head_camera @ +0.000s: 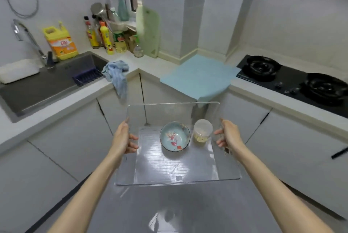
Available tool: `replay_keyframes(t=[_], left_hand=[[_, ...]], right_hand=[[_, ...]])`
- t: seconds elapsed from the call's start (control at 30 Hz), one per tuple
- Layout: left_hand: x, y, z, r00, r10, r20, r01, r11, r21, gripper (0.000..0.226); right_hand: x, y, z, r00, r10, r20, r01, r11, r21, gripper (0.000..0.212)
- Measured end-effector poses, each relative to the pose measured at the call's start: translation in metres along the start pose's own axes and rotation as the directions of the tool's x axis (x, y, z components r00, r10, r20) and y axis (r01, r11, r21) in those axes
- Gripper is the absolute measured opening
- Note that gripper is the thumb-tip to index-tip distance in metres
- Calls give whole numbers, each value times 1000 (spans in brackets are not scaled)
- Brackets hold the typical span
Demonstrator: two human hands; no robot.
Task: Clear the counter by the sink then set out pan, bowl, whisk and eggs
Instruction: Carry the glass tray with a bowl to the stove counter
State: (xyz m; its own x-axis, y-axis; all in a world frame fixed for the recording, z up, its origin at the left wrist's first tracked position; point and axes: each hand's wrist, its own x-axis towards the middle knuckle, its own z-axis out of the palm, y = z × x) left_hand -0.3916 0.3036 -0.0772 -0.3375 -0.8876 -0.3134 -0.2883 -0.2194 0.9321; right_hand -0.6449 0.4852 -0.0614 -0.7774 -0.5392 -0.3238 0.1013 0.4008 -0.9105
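Note:
I hold a clear plastic bin (177,174) in the air in front of the corner cabinets. My left hand (123,137) grips its left wall and my right hand (228,134) grips its right wall. Inside the bin, toward its far end, sits a light blue bowl (174,136) with a red flower pattern. Beside the bowl on the right stands a small clear lidded jar (203,131) with pale contents. No pan, whisk or eggs are in view.
A dark sink (47,84) with a faucet (28,38) lies at the left, a blue rag (116,74) draped over the counter edge beside it. Bottles (105,35) and a green cutting board (148,31) crowd the corner. A blue mat (199,76) covers the counter. A black gas stove (293,80) sits right.

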Motion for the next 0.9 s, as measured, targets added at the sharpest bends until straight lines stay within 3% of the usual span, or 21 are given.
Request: replay_keyframes(t=[0.4,0.73,0.9], left_hand=[[-19,73,285,930,116,348,-141,989,48,41],[-40,116,485,789,114,603,-205,975,85,32],[-37,136,588,682,94,725,-214,974,74,36]], right_hand=[[30,36,-269,932,84,-352,-35,989,141,17],[39,71,-426,770,184,-611,-54,973,225,21],[58,84,-490,671,211,-711,-68,972,225,18]])
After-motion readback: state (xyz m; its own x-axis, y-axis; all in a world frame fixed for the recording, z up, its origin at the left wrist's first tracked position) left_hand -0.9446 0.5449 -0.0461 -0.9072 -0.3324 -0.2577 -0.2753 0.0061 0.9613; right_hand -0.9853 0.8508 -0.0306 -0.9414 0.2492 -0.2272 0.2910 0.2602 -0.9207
